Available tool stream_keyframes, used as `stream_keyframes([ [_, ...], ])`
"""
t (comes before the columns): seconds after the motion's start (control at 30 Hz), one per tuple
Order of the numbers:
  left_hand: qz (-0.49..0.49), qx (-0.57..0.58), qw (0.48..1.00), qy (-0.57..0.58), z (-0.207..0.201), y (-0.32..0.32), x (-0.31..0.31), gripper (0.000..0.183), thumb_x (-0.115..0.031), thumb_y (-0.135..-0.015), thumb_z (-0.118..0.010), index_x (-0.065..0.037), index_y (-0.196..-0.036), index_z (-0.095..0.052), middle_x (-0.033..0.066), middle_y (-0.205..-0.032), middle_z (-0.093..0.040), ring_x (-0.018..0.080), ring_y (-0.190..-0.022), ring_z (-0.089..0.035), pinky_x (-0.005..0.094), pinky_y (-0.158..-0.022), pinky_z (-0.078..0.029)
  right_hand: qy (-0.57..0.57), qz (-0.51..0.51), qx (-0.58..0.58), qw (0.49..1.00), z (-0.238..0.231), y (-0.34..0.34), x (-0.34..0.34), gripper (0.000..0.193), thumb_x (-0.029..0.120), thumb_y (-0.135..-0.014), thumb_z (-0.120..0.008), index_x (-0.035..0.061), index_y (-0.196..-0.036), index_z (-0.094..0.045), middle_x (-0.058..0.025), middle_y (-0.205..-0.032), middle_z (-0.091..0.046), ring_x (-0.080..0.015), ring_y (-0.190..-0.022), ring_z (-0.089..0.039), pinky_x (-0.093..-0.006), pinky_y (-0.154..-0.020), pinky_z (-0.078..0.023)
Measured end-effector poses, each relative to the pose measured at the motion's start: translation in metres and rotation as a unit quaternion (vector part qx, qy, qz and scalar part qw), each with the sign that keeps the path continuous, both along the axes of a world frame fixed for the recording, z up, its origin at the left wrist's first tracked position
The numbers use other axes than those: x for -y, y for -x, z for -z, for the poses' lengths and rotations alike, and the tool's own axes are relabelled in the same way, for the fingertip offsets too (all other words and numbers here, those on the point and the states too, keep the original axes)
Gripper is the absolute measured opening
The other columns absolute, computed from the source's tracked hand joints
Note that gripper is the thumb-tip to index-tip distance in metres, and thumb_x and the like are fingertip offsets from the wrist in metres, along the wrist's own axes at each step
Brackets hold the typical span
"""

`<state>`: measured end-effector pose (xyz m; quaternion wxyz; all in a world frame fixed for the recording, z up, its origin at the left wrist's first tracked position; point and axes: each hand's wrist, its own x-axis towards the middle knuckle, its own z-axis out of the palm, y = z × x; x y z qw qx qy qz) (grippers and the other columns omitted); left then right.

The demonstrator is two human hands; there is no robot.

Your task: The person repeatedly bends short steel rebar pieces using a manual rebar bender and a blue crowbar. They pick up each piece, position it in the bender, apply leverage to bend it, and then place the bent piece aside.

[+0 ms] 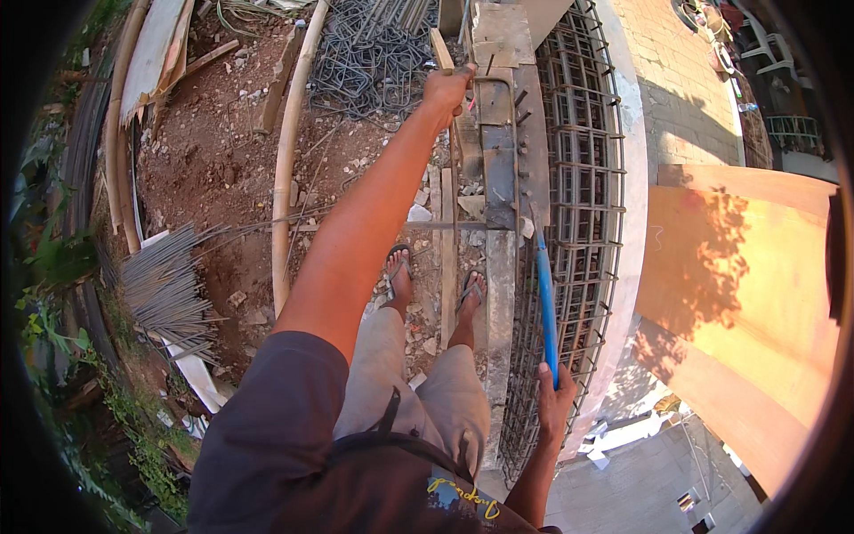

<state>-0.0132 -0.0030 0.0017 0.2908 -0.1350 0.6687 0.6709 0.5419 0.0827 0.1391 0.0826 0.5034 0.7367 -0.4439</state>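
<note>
My left hand (447, 92) is stretched far forward at the bench's left edge, closed on a thin steel bar. The bent part of the steel bar (495, 80) lies across the bench top, beside short upright pegs (522, 105). Low on the right, my right hand (555, 402) wraps the near end of a long blue pipe handle (546, 298). The handle's dark far end reaches the narrow bench (500, 178), which is faced with metal plates. My fingers hide how the bar sits inside my left hand.
Long rebar cages (583, 178) lie right of the bench, beside a pale wall edge (627, 133). Bent stirrups (369, 58) are heaped at the far left of the bench. Cut rods (169, 285), bamboo poles (294, 160) and rubble lie left. Orange-brown boards (738, 267) stand right.
</note>
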Motion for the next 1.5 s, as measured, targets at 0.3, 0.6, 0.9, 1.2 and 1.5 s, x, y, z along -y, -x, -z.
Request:
stream_keyframes([
  [0.3, -0.018, 0.007, 1.0, 0.007, 0.013, 0.004, -0.003, 0.034, -0.032, -0.098, -0.084, -0.001, -0.105, -0.071, -0.0058, -0.071, -0.036, 0.0067, -0.055, -0.029, 0.027, -0.045, -0.023, -0.035, -0.232, 0.088, 0.968, 0.011, 0.027, -0.183, 0.048, 0.045, -0.099, -0.078, -0.0004, -0.084, -0.073, -0.0056, -0.058, -0.051, -0.0133, -0.057, -0.044, -0.038, -0.055, -0.039],
  [0.6, -0.015, 0.001, 0.999, 0.032, 0.008, 0.005, -0.001, 0.032, -0.027, -0.096, -0.086, -0.01, -0.083, -0.063, -0.0073, -0.066, -0.035, 0.0056, -0.05, -0.026, 0.0261, -0.043, -0.02, -0.026, -0.389, 0.088, 0.917, 0.026, 0.111, -0.279, 0.047, 0.045, -0.093, -0.084, 0.0002, -0.079, -0.075, -0.0073, -0.055, -0.052, -0.0132, -0.055, -0.048, -0.0383, -0.054, -0.041],
  [0.9, -0.079, 0.0, 0.994, 0.081, -0.006, -0.004, -0.01, 0.042, -0.027, -0.087, -0.095, -0.012, -0.074, -0.058, -0.005, -0.066, -0.038, 0.0072, -0.049, -0.026, 0.0281, -0.042, -0.02, -0.02, -0.403, 0.112, 0.908, 0.031, 0.128, -0.295, 0.05, 0.05, -0.088, -0.086, 0.0008, -0.083, -0.078, -0.0101, -0.057, -0.057, -0.0141, -0.057, -0.056, -0.0378, -0.058, -0.046],
  [1.2, -0.047, -0.016, 0.996, 0.08, -0.005, -0.007, -0.003, 0.043, -0.037, -0.086, -0.096, -0.005, -0.082, -0.066, -0.0038, -0.069, -0.04, 0.0086, -0.052, -0.032, 0.029, -0.043, -0.023, -0.085, -0.321, 0.149, 0.931, 0.019, 0.101, -0.259, 0.055, 0.052, -0.077, -0.093, 0.0006, -0.08, -0.075, -0.0146, -0.063, -0.065, -0.0288, -0.06, -0.063, -0.0449, -0.064, -0.051],
  [1.5, -0.018, 0.024, 0.998, 0.059, -0.001, -0.008, -0.008, 0.04, -0.045, -0.093, -0.088, -0.008, -0.095, -0.072, -0.0062, -0.071, -0.032, 0.0066, -0.053, -0.027, 0.0266, -0.044, -0.022, -0.269, -0.296, 0.051, 0.915, 0.028, 0.083, -0.248, 0.065, 0.058, -0.077, -0.092, 0.0002, -0.07, -0.063, -0.0139, -0.068, -0.06, -0.0316, -0.065, -0.06, -0.0465, -0.064, -0.047],
])
